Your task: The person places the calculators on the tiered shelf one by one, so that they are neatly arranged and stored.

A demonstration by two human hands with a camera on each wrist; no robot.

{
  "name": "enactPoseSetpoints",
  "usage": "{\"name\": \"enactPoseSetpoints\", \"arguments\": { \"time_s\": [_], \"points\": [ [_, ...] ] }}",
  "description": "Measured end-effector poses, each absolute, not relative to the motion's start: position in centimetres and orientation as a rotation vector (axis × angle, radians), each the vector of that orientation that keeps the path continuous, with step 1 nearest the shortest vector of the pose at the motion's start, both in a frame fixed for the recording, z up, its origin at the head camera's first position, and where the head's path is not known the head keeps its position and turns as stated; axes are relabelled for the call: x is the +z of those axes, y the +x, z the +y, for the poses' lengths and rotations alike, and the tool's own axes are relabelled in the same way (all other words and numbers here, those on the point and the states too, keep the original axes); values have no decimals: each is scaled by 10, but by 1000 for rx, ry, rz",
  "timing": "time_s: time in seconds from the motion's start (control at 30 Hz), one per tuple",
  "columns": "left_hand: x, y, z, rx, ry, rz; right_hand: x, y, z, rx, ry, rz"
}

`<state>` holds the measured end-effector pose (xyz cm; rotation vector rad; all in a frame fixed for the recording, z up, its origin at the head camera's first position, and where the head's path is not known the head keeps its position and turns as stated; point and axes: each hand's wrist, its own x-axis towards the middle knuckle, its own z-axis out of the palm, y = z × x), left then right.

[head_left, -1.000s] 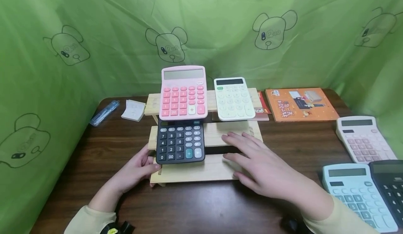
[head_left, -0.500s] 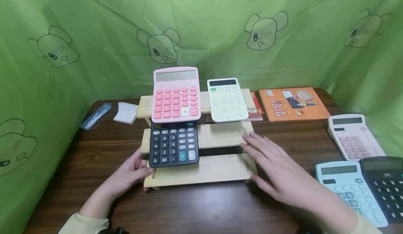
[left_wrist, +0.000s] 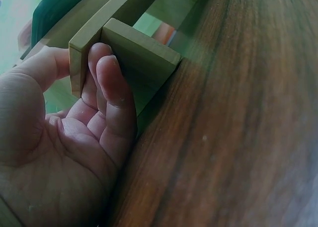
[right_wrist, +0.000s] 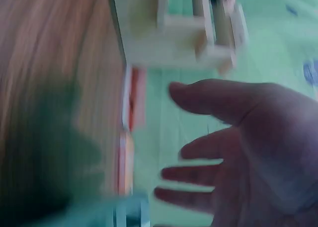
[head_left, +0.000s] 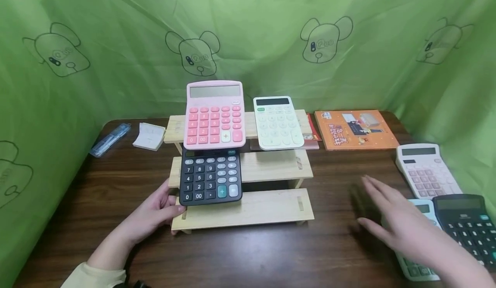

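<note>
stepped rack (head_left: 271, 167), smooth pale wood, square-edged; left hand (head_left: 153, 212) pinches side

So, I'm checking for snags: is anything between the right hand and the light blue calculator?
Nothing visible. In the head view the right hand overlaps the light blue calculator, hiding its middle; the black calculator beside it isn't between them.

On rack (head_left: 271, 166): 2 calculators (head_left: 215, 118) on top tier (head_left: 250, 125), 1 lower calculator (head_left: 210, 178) in front. Right of rack, on table (head_left: 271, 255): 3 more calculators (head_left: 463, 215), book (head_left: 354, 131) behind. Left: notepad (head_left: 149, 136), packet (head_left: 110, 140).
</note>
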<state>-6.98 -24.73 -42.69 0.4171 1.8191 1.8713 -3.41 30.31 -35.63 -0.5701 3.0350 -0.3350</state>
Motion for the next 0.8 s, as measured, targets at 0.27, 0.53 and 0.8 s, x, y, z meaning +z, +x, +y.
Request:
{"name": "enactPoseSetpoints", "arguments": {
  "time_s": [0.27,0.53,0.8],
  "points": [
    [-423,-69,-248,1839,390,1841,-380,-22,357,-62,-169,2960],
    [-427,-68,-248,1892,423,1823,-391,-13,360,-73,-90,2966],
    [-423,-71,-247,1847,401,1855,-402,-9,360,18,-125,2960]
  ]
}}
